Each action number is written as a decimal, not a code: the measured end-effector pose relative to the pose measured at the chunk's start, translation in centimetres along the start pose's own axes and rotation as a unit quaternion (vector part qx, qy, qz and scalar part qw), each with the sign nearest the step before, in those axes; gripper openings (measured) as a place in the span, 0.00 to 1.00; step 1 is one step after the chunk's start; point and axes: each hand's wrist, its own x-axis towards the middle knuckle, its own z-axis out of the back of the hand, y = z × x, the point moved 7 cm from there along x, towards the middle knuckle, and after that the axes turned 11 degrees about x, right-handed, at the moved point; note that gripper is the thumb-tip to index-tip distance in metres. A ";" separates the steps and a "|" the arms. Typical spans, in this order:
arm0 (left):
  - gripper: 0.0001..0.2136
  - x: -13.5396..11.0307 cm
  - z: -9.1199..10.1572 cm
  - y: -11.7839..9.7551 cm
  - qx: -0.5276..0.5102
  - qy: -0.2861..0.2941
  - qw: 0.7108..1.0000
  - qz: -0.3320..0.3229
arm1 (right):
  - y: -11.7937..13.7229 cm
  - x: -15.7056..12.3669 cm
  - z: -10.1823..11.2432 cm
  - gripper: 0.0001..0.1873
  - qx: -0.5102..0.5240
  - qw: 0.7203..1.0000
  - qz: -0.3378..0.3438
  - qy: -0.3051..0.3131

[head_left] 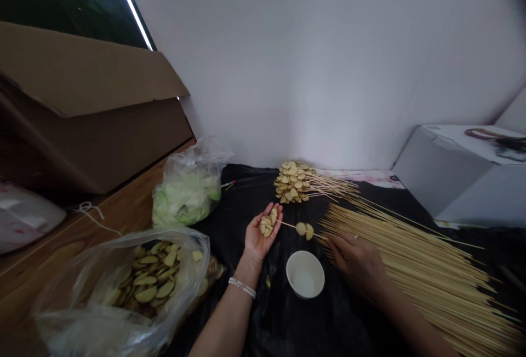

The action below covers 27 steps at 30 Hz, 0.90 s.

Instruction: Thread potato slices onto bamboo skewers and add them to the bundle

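My left hand (258, 239), palm up and cupped, holds a small pile of potato slices (268, 223). A thin wooden skewer (289, 225) runs from beside those slices toward my right hand (356, 263), whose fingers are closed on its other end. A couple of slices (304, 230) are threaded along it. Below the skewer, between my hands, stands a white bowl (305, 275) with what looks like clear liquid inside. Many bare skewers (415, 269) lie spread beneath and beside my right hand. Behind, a stack of filled skewers (292, 183) rests near the wall.
An open plastic bag of potato slices (152, 275) lies at the front left, with a bag of pale green leaves (189, 193) behind it. A cardboard box (90, 132) stands at the left and a white box (456, 168) at the right. Black sheeting (242, 187) covers the work surface.
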 end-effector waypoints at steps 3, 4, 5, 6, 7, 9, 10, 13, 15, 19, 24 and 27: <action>0.24 0.0 0.0 0.0 0.004 0.001 1.000 -0.004 | 0.3 0.1 0.2 0.16 -0.011 1.000 0.006 0.004; 0.23 0.1 0.1 0.0 0.001 -0.005 1.000 -0.004 | 0.4 0.1 0.1 0.16 -0.013 1.000 0.010 0.007; 0.23 0.1 0.2 0.0 -0.001 -0.011 1.000 -0.004 | 0.5 0.1 0.1 0.17 -0.015 1.000 0.014 0.008; 0.22 0.1 0.2 0.0 -0.003 -0.016 1.000 -0.004 | 0.5 0.1 0.1 0.17 -0.017 1.000 0.018 0.008; 0.22 0.1 0.2 0.1 -0.002 -0.019 1.000 -0.004 | 0.5 0.1 0.0 0.17 -0.019 1.000 0.021 0.007; 0.22 0.1 0.0 0.2 0.004 -0.020 1.000 0.000 | 0.5 0.0 -0.2 0.16 -0.020 0.999 0.025 0.011; 0.22 0.0 -0.1 0.3 0.008 -0.019 1.000 0.004 | 0.5 -0.1 -0.3 0.16 -0.017 0.999 0.025 0.014; 0.25 -0.2 -0.5 0.7 0.014 -0.010 1.000 0.018 | 0.3 -0.2 -0.8 0.17 -0.001 1.000 0.015 0.026; 0.26 -0.3 -0.7 1.0 0.020 0.003 0.999 0.032 | 0.1 -0.2 -1.1 0.17 0.018 0.999 0.000 0.031; 0.26 -0.4 -1.0 1.7 0.033 0.038 0.997 0.057 | -0.2 0.0 -1.4 0.17 0.127 0.990 -0.053 0.028; 0.25 -0.2 -0.9 2.0 0.024 0.050 0.997 0.057 | -1.8 0.8 -1.0 0.16 0.256 0.949 -0.186 -0.010; 0.24 -0.3 -0.9 2.1 0.021 0.055 0.996 0.062 | -2.0 1.7 -1.0 0.15 0.286 0.932 -0.223 0.014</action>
